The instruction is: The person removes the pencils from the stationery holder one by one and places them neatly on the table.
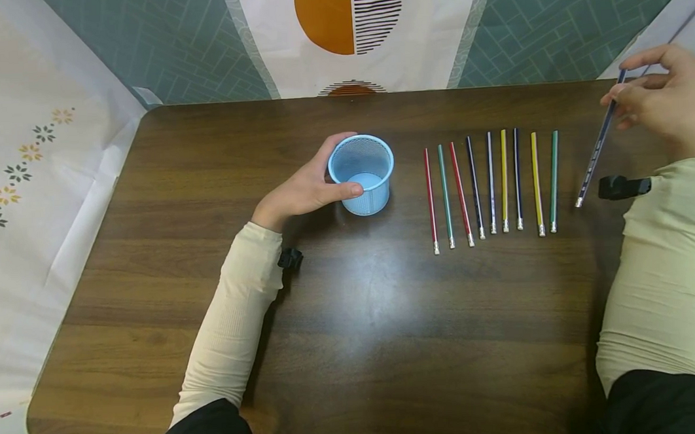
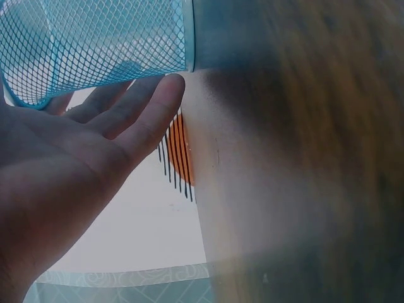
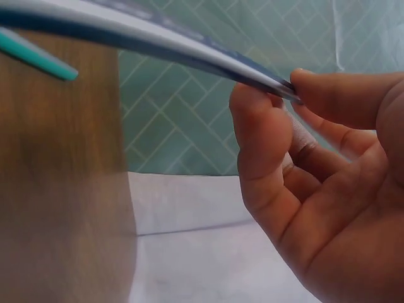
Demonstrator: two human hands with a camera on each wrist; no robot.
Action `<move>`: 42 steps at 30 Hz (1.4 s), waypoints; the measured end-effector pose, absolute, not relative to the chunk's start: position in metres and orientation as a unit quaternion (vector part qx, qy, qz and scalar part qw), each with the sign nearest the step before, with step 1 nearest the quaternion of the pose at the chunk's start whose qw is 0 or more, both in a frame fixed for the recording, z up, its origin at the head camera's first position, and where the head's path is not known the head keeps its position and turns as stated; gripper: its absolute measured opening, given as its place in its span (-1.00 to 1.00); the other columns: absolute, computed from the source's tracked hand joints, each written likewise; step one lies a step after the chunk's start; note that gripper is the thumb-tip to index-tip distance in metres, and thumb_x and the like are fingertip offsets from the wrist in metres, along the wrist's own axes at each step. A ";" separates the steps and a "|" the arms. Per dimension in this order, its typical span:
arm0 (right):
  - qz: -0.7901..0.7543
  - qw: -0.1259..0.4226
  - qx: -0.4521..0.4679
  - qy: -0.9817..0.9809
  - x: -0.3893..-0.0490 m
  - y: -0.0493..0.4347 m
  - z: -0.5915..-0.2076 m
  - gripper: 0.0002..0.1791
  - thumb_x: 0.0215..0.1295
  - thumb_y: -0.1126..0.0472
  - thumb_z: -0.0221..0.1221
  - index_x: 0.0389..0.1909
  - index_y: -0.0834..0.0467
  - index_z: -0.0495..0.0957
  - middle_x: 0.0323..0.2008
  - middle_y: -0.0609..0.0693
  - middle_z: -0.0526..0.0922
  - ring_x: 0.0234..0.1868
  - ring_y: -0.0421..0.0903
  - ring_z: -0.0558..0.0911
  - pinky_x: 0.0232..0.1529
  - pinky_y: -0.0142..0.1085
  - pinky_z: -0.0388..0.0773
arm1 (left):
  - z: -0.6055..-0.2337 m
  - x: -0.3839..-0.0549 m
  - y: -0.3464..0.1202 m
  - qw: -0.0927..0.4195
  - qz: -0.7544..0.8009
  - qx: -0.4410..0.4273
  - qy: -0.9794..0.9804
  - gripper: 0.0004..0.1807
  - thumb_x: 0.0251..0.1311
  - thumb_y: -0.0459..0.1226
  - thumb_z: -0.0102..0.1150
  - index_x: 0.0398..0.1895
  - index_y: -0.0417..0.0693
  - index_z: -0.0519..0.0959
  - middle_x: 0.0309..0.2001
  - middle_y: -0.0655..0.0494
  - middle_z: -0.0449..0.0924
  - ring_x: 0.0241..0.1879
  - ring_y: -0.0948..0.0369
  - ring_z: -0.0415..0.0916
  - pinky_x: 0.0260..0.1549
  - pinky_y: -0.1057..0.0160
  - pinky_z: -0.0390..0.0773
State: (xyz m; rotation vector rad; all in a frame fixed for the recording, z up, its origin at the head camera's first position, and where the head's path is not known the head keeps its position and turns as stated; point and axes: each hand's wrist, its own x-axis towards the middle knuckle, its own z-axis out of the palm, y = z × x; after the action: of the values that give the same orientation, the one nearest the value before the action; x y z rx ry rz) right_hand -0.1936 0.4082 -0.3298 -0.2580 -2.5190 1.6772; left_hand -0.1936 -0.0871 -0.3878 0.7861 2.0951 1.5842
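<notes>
A light blue mesh pencil cup [image 1: 367,201] stands upright at the middle of the table. My left hand [image 1: 307,186] holds it from the left, thumb over the near rim and fingers round the far side. In the left wrist view the fingers [image 2: 151,120] lie along the mesh wall. At the right, my right hand [image 1: 665,92] pinches a dark blue patterned pencil [image 1: 596,155] between thumb and fingertips near its upper end. This pencil slants down to the left, eraser end lowest. The right wrist view shows the pinched tip [image 3: 278,85] close up.
Several pencils lie in a row between the cup and the right hand, erasers toward me: a red pencil [image 1: 431,199] leftmost, a green pencil [image 1: 554,180] rightmost, with blue and yellow ones between. The brown table [image 1: 150,286] ends at a patterned cloth behind.
</notes>
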 end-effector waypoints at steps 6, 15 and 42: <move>0.576 0.042 -0.087 -0.812 -0.196 0.408 -0.334 -0.63 0.39 0.51 0.05 -0.09 -0.06 0.48 -0.54 -0.29 0.66 -0.64 -0.32 0.62 -0.62 -0.50 0.54 | -0.388 -0.194 -0.088 0.201 0.568 0.278 0.748 -0.09 0.19 -0.27 0.40 0.51 0.01 0.05 0.32 0.00 0.25 0.28 0.00 0.25 0.13 0.00 0.45; 0.582 0.030 -0.083 -0.808 -0.199 0.410 -0.338 -0.67 0.39 0.49 0.08 -0.11 -0.04 0.48 -0.55 -0.25 0.66 -0.67 -0.28 0.63 -0.62 -0.47 0.56 | -0.388 -0.194 -0.090 0.196 0.565 0.279 0.751 -0.07 0.18 -0.21 0.43 0.51 0.03 0.06 0.32 0.03 0.26 0.27 0.04 0.26 0.13 0.01 0.45; 0.385 -0.179 -0.084 -0.901 -0.216 0.422 -0.385 -0.60 0.45 0.33 0.13 0.14 0.49 0.28 -0.46 -0.13 0.60 -0.49 -0.21 0.63 -0.45 -0.24 0.65 | -0.389 -0.195 -0.088 0.206 0.574 0.285 0.739 -0.05 0.19 -0.27 0.42 0.53 -0.02 0.01 0.35 -0.05 0.22 0.29 -0.07 0.23 0.13 -0.02 0.43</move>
State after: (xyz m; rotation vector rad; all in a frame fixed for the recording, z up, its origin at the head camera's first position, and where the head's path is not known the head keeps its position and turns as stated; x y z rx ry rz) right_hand -0.2158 0.4217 -0.3850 -0.3003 -3.2074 1.3703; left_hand -0.1950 -0.0879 -0.3890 0.7932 2.0602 1.6001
